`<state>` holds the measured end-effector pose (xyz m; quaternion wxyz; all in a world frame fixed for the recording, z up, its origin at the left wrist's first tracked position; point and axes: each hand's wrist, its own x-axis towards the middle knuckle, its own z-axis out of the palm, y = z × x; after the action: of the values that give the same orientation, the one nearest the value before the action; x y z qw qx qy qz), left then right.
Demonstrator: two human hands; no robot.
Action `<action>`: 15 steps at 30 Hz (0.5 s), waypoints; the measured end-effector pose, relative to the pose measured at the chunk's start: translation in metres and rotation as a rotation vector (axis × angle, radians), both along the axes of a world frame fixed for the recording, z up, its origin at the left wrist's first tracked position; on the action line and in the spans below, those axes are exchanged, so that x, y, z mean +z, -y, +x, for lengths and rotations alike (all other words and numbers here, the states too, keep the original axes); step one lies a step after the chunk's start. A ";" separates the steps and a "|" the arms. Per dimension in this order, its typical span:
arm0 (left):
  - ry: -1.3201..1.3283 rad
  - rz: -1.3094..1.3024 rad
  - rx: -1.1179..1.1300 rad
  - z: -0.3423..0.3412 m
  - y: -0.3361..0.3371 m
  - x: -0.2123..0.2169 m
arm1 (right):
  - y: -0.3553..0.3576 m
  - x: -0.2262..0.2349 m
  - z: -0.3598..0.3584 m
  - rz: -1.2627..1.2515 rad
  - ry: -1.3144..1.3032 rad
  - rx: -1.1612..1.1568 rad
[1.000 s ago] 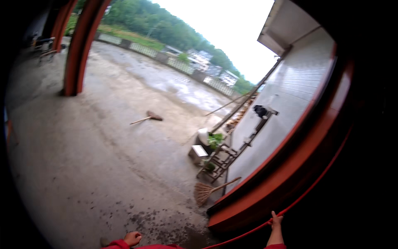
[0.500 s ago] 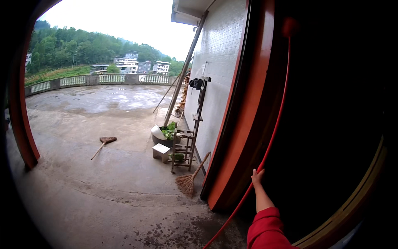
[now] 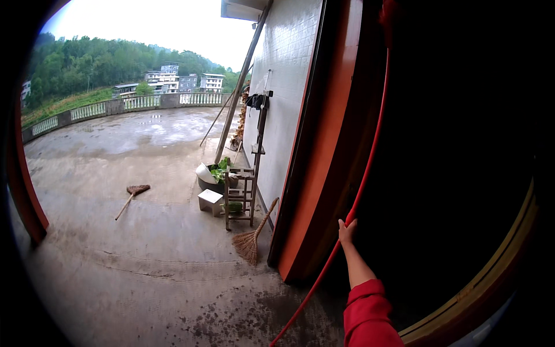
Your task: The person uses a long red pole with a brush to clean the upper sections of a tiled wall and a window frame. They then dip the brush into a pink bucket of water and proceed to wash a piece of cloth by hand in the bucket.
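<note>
My right hand, at the end of a red sleeve, is closed around a long thin red pole. The pole slants from the lower edge up to the top right, bowed by the lens. A dark red, blurred head tops it, too dim to make out, against the dark doorway. My left hand is out of sight, and the pole's lower end runs out of the picture.
An orange-red door frame stands left of the pole. Beyond it are a straw broom, a wooden ladder-like chair, a small white-topped stool, a tub of greens and another broom lying on concrete.
The view has shifted, so the yard, the door frame and my right hand with the pole all sit further left and slightly higher. My grip stays the same.
</note>
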<state>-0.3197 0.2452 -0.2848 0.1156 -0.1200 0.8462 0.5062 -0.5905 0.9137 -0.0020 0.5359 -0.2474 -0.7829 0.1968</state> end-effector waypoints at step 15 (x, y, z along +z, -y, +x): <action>0.052 0.008 0.029 -0.010 -0.015 -0.011 | 0.046 0.035 0.030 -0.560 -0.169 0.955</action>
<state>-0.3293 0.2603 -0.2956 0.1307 -0.1446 0.8390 0.5081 -0.5607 0.8672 0.0331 0.3619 0.0186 -0.6800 0.6373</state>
